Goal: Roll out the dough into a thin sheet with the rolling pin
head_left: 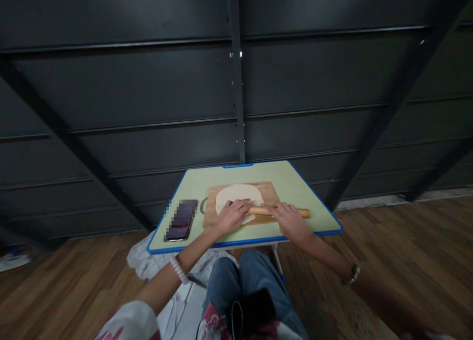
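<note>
A thin, pale sheet of rolled-out dough (236,194) lies on a wooden cutting board (272,192) with a metal handle at its left side. Across the right part of the dough rests a wooden rolling pin (260,211). My left hand (232,217) is closed over the pin's left end, which its fingers hide. Nearer the other end, my right hand (293,222) grips the pin, and a short length sticks out to its right. The pin lies roughly level from left to right, close to the board's near edge.
The board stands on a small pale-green table (310,202) with a blue rim. A phone (182,221), partly pixelated, lies left of the board. Behind the table rises a dark panelled wall (177,88). Whitish cloth (142,254) is on the floor at left. A black device (258,308) rests on my lap.
</note>
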Available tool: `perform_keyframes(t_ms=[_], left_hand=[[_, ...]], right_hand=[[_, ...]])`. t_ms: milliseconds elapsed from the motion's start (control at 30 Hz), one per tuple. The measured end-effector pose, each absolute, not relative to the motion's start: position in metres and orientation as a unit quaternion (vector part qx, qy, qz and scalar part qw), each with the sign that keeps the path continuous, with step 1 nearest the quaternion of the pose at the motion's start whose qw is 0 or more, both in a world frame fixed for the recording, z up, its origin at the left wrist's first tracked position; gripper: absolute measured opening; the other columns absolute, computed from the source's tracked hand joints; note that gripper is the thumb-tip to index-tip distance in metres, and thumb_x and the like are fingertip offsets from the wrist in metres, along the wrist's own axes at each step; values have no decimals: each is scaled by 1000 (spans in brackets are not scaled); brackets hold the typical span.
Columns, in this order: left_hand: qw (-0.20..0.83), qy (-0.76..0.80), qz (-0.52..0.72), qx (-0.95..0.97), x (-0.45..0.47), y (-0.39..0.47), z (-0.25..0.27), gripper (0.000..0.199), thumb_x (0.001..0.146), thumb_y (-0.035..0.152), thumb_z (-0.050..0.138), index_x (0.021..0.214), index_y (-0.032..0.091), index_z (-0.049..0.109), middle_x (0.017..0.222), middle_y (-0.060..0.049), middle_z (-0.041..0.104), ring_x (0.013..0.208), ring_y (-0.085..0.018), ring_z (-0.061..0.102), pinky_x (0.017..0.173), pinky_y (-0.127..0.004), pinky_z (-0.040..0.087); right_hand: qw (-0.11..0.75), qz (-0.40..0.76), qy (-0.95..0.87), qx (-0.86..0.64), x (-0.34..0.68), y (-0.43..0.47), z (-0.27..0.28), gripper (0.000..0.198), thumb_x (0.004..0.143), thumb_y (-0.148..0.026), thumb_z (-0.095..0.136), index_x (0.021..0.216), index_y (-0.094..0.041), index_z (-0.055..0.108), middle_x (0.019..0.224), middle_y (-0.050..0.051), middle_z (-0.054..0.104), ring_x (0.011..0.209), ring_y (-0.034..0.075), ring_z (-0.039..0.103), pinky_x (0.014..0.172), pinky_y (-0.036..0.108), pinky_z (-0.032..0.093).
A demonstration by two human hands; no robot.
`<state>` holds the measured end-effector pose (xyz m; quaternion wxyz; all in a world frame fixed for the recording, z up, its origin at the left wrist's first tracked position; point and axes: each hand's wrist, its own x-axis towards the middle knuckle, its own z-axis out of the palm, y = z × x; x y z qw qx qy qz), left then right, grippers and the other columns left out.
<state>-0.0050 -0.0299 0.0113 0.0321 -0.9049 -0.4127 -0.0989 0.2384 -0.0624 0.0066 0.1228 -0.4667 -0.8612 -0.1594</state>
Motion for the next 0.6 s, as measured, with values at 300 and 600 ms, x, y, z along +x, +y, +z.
perform_keyframes(t_ms=[300, 600], left_hand=[[63, -500, -60, -861, -54, -52, 17, 31, 90, 23, 42, 118, 20, 52, 111, -10, 58, 107, -24, 52, 89, -40, 41], [54, -563, -92, -819, -48, -63, 5, 48, 85, 19, 35, 133, 12, 37, 131, -15, 47, 122, -26, 42, 101, -45, 31]], right_hand=[[122, -48, -925, -357, 187, -23, 22, 46, 86, -10, 48, 129, -28, 49, 99, 5, 57, 97, 19, 53, 81, 31, 40], [137, -17, -919, -370, 164, -10, 6, 43, 96, -26, 28, 136, -19, 42, 137, 9, 47, 128, 19, 38, 104, 41, 31]])
